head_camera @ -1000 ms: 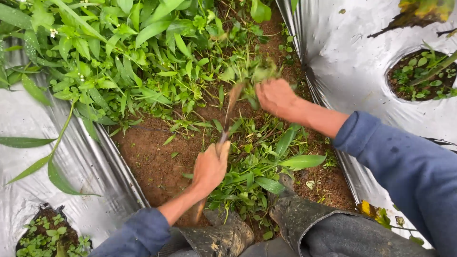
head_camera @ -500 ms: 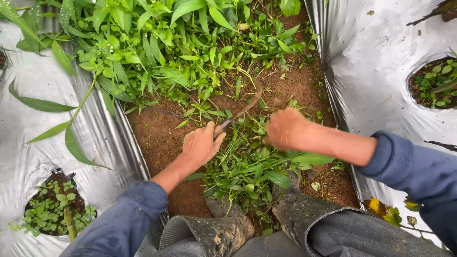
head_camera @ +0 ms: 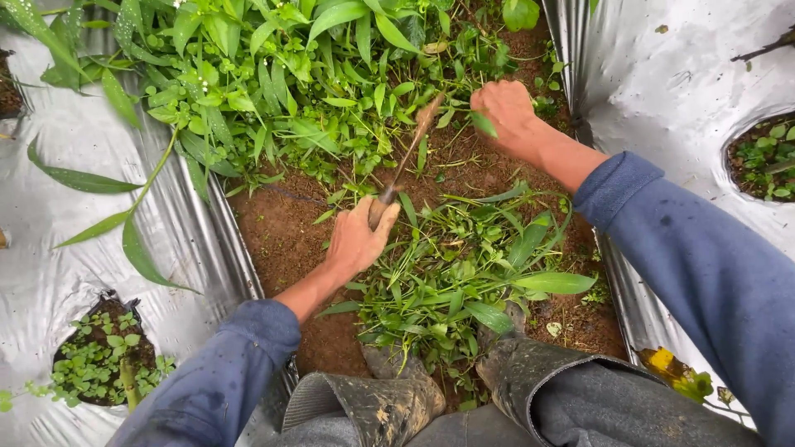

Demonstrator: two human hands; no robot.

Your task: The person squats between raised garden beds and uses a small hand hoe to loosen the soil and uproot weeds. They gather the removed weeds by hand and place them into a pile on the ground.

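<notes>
My left hand point(head_camera: 358, 241) grips the wooden handle of a long rusty knife point(head_camera: 408, 154), whose blade points up and away toward the standing weeds point(head_camera: 273, 91). My right hand point(head_camera: 506, 112) is closed around green weed stems at the far right of the soil strip, just right of the blade tip. A heap of cut weeds point(head_camera: 451, 277) lies on the brown soil point(head_camera: 277, 236) between my hands and my muddy boots point(head_camera: 389, 406).
Silver plastic mulch point(head_camera: 58, 240) covers the beds on both sides of the furrow. Holes in it hold small plants at lower left point(head_camera: 95, 364) and at right point(head_camera: 766, 157). A yellowed leaf point(head_camera: 667, 364) lies by my right leg.
My right hand has moved from the cut heap up to the standing weeds at the far right. My left hand has shifted forward, the knife now angled toward the weeds.
</notes>
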